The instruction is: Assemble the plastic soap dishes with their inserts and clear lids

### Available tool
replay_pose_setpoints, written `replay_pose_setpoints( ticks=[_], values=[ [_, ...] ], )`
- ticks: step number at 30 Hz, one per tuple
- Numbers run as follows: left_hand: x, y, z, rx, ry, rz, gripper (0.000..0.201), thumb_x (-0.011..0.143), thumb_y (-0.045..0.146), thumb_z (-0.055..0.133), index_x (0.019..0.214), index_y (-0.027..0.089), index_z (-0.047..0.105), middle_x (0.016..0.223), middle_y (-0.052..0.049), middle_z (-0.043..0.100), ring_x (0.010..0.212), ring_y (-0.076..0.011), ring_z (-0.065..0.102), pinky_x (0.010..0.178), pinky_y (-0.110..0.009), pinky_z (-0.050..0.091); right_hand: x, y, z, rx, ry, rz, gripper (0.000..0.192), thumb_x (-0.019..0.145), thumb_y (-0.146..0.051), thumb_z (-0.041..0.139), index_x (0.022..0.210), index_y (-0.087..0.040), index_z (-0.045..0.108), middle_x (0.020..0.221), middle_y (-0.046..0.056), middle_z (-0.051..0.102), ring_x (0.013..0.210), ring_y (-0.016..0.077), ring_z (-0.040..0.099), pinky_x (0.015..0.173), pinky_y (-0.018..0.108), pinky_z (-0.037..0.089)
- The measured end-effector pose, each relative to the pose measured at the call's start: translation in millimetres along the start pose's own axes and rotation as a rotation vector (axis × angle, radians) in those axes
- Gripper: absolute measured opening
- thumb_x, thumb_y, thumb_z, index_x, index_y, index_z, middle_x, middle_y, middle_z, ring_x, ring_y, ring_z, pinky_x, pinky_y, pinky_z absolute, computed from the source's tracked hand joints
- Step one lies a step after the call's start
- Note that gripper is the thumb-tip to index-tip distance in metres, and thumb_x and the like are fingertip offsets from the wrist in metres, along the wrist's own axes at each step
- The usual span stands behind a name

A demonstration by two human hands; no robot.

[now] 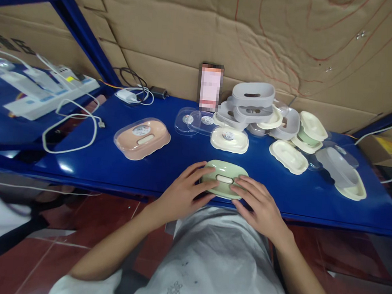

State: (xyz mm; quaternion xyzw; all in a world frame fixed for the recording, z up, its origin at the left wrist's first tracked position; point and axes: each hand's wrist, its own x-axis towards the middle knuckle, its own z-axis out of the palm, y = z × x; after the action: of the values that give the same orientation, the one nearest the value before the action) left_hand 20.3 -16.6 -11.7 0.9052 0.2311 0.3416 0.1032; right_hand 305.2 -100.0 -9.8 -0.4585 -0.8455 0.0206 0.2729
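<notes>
A light green oval soap box (227, 169), with a cream bar-shaped piece in the middle of its top, lies at the table's front edge. My left hand (191, 189) grips its left end, fingers over the rim and top. From the other side, my right hand (257, 201) holds the right end, fingertips on the top near the cream piece. Beyond it sits a cream tray (229, 143) with a round label. To the left stands a pink soap box (156, 137) under a clear cover, with a similar cream piece and label.
On the blue table (88, 170), grey soap box shells (254, 92) are piled at the back right, among several cream trays (288, 157). Clear lids (184, 127) lie behind. A phone (210, 87) leans against the cardboard. Power strips (50, 95) and cables occupy the left.
</notes>
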Motion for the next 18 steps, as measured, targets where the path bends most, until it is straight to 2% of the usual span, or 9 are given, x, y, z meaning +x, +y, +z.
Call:
replay_pose_setpoints(
  ticks=[4,8,13,16,18],
  values=[
    [-0.5,-0.1,0.6,-0.005,0.007,-0.006,0.027,0.105,0.026,0.071,0.132,0.023,0.071,0.147,-0.013,0.066,0.149,-0.0348,0.053,0.119,-0.060,0.057,13.3,8.3,-20.2,0.021,0.011,0.029,0.055,0.111,-0.039,0.059,0.163,-0.028,0.047,0.166,0.013,0.057,0.156,0.0325,0.051,0.126,0.061,0.044],
    [-0.4,0.2,1.0,-0.006,0.011,-0.012,0.027,0.104,0.025,0.072,0.132,0.023,0.072,0.146,-0.013,0.067,0.148,-0.0345,0.053,0.119,-0.059,0.057,58.1,36.9,-35.9,-0.136,-0.036,0.011,0.047,0.113,-0.036,0.054,0.159,-0.029,0.054,0.172,0.010,0.050,0.163,0.0340,0.041,0.129,0.060,0.040],
    [-0.2,1.1,0.0,-0.018,0.004,-0.021,0.028,0.104,0.024,0.073,0.131,0.022,0.073,0.147,-0.013,0.067,0.149,-0.0333,0.052,0.121,-0.057,0.056,112.2,83.1,-16.0,-0.315,-0.142,0.034,0.061,0.108,-0.038,0.063,0.166,-0.024,0.051,0.176,0.014,0.042,0.161,0.0423,0.043,0.128,0.067,0.041],
    [-1.2,0.9,-0.1,-0.024,-0.003,-0.031,0.027,0.104,0.024,0.073,0.131,0.023,0.074,0.147,-0.013,0.066,0.151,-0.0328,0.051,0.122,-0.056,0.055,120.0,97.1,-3.3,-0.309,-0.145,0.090,0.059,0.106,-0.040,0.066,0.162,-0.025,0.057,0.171,0.015,0.050,0.154,0.0414,0.053,0.124,0.065,0.048],
    [-1.8,0.6,0.3,-0.023,-0.003,-0.030,0.026,0.104,0.025,0.071,0.131,0.023,0.073,0.148,-0.012,0.066,0.151,-0.0326,0.051,0.122,-0.056,0.055,117.3,98.7,-3.4,-0.248,-0.101,0.100,0.054,0.107,-0.043,0.065,0.158,-0.025,0.062,0.165,0.014,0.057,0.151,0.0383,0.058,0.122,0.061,0.051]
  ],
)
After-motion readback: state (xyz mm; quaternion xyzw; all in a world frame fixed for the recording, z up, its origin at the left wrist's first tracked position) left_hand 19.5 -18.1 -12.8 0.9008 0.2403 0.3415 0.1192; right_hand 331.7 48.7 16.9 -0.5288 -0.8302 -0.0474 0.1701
